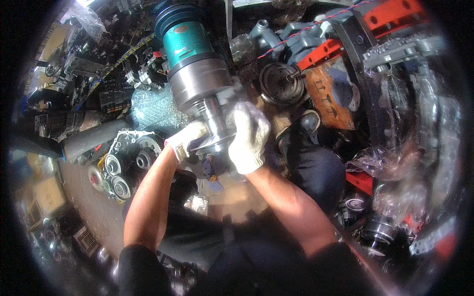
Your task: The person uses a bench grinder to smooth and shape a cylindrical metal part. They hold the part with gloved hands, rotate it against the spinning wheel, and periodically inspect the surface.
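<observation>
A large cylindrical machine part with a teal body [188, 42] and a bare steel drum [200, 81] reaches down from the top of the view. A shiny metal shaft [213, 114] with a round flange [217, 143] forms its near end. My left hand [190, 137], in a white knit glove, grips the flange from the left, its fingers partly hidden beneath. On the other side my right hand [248, 138], gloved alike and slightly blurred, is closed against the shaft and flange.
Gears on a gasketed housing [131, 163] lie at the left, near bubble wrap [155, 111]. Beyond my right hand are a round metal disc part [282, 84] and an orange-brown box [328, 96]. Red beams [395, 15] and plastic-wrapped parts [424, 113] crowd the right.
</observation>
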`<state>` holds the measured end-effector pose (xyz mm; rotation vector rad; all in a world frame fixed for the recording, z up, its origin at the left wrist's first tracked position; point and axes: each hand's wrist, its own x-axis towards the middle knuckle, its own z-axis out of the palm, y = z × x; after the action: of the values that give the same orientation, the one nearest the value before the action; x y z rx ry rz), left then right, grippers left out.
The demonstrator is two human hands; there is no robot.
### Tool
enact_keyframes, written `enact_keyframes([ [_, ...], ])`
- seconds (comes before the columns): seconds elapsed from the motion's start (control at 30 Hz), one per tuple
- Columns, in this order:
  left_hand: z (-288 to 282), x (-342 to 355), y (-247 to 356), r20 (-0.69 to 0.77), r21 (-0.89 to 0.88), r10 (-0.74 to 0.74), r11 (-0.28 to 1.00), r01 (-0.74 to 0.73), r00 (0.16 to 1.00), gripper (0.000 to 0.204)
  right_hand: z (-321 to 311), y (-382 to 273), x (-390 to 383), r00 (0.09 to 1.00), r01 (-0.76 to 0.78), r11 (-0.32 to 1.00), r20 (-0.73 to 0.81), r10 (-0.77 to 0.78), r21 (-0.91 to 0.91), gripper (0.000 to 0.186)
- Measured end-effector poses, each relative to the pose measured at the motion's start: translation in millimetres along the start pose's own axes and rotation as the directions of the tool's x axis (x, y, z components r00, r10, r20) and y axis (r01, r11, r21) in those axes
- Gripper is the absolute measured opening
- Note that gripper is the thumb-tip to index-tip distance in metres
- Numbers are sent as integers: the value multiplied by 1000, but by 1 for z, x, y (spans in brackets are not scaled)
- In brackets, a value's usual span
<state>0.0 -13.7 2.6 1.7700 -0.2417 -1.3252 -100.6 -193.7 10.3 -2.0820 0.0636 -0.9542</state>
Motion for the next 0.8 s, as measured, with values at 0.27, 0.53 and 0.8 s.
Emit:
enact_keyframes([
  [0.27,-8,5,-16,20,148,87,985,-89,996,24,-2,-1,0,997,-65,998,38,64,26,32],
  [0.53,-8,4,-20,48,154,251,954,-255,967,28,-2,-2,-3,999,-22,999,25,23,-33,39],
  [0.8,-12,15,-28,84,24,273,961,-276,958,42,0,-3,-2,1000,-25,999,9,25,-30,39],
])
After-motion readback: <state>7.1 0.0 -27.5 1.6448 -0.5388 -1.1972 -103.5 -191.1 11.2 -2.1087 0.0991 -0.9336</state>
